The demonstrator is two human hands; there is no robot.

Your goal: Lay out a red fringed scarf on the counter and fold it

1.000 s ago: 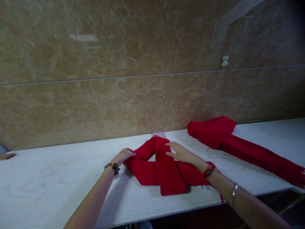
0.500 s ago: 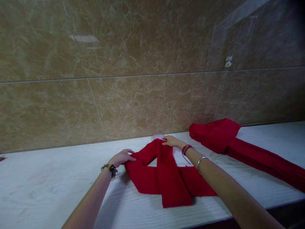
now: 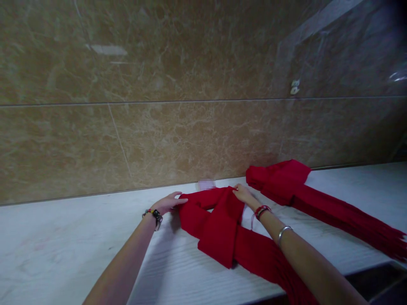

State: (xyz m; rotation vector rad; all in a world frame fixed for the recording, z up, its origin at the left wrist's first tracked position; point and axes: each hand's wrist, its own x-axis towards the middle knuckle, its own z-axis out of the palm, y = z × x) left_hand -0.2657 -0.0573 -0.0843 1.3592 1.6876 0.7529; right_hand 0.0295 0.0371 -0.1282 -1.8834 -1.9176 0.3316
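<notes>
A red scarf [image 3: 219, 228] lies looped and crossed over itself on the white table, with its fringed end running toward the front edge under my right forearm. At the loop's left corner, my left hand [image 3: 168, 203] pinches the fabric between thumb and fingers. My right hand [image 3: 244, 195] grips the upper right fold of the same scarf. A small gap in the loop shows the table through it.
Another folded red scarf [image 3: 282, 184] lies to the right, its fringe reaching the right edge. A small pale item [image 3: 206, 184] sits by the wall. The marbled tile wall [image 3: 178, 140] bounds the white table [image 3: 63, 250] at the back.
Both hands have shifted right with the scarf. The loop has turned and narrowed, its hanging flap now slants, and the fringed tail shows at the front edge.
</notes>
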